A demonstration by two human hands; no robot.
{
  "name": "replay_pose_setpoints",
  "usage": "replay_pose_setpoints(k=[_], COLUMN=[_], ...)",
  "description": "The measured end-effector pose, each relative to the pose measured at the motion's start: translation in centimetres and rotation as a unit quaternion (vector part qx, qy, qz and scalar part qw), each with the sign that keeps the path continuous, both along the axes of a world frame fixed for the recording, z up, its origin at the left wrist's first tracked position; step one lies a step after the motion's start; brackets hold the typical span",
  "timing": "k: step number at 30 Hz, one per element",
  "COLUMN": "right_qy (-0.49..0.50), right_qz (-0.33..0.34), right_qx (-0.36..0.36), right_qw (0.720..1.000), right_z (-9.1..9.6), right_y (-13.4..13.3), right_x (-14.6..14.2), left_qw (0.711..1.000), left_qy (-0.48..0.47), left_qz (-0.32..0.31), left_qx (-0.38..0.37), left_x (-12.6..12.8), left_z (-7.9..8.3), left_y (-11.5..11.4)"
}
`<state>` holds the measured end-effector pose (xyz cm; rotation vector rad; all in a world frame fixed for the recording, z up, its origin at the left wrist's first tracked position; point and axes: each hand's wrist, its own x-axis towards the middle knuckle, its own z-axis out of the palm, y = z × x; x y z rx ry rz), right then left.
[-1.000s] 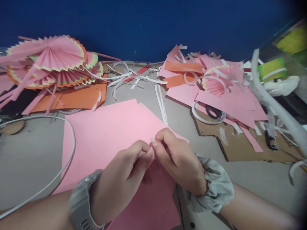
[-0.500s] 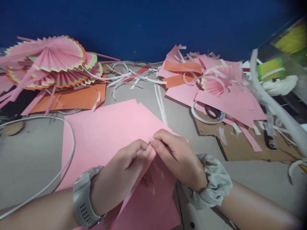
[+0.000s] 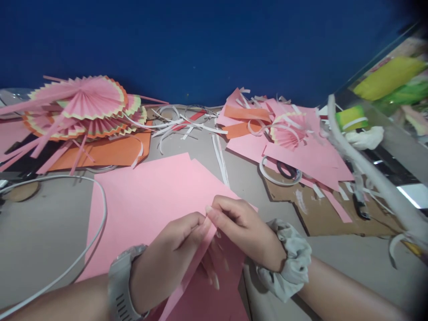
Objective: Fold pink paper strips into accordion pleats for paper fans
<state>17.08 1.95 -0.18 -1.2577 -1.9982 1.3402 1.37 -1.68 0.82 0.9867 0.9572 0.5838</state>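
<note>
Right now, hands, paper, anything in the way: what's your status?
Left hand and right hand close together, pinching pink paper. White cable overlapping the flat sheet's left edge.

Pinched between the fingers (image 3: 223,205) of both hands: a plain pink paper sheet (image 3: 190,273), with a narrow raised edge slanting from the fingers toward the near left. Beyond the fingers, flat and partly overlapping: smooth, straight-edged pink paper sheets (image 3: 147,196).

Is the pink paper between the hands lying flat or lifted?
Lifted at one edge: the left hand holds the pink paper up between thumb and fingers, the right hand pinching its far end. Creasing: cannot tell.
</note>
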Motion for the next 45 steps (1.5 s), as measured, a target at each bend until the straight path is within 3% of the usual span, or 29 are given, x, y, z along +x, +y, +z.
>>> replay_pose_setpoints(k=[3, 16, 23, 29, 35, 38, 45], right_qy=[0.017, -0.015, -0.011, -0.002, 0.019, 0.034, 0.102], right_qz=[0.003, 0.074, 0.051, -0.038, -0.077, -0.081, -0.066], right_qx=[-0.022, -0.014, -0.012, 0.07, 0.078, 0.085, 0.08], right_qw=[1.0, 0.997, 0.999, 0.997, 0.994, 0.993, 0.989], right_z=[0.1, 0.2, 0.1, 0.1, 0.0, -0.1, -0.3], right_y=[0.0, 0.2, -0.2, 0.2, 0.3, 0.3, 0.3], right_x=[-0.1, 0.0, 0.1, 0.8, 0.7, 0.7, 0.9], left_qw=[1.0, 0.997, 0.999, 0.997, 0.99, 0.988, 0.998], left_qy=[0.002, -0.056, -0.005, 0.003, -0.019, -0.037, -0.003], left_qz=[0.011, -0.043, -0.047, -0.063, -0.024, 0.002, -0.045], left_qx=[0.011, -0.007, 0.011, -0.033, -0.135, -0.152, -0.049], left_x=[0.0, 0.0, -0.2, 0.1, 0.1, 0.1, 0.0], left_z=[-0.1, -0.2, -0.3, -0.3, -0.1, 0.0, -0.5], left_y=[-0.1, 0.2, 0.0, -0.5, -0.5, -0.6, -0.4])
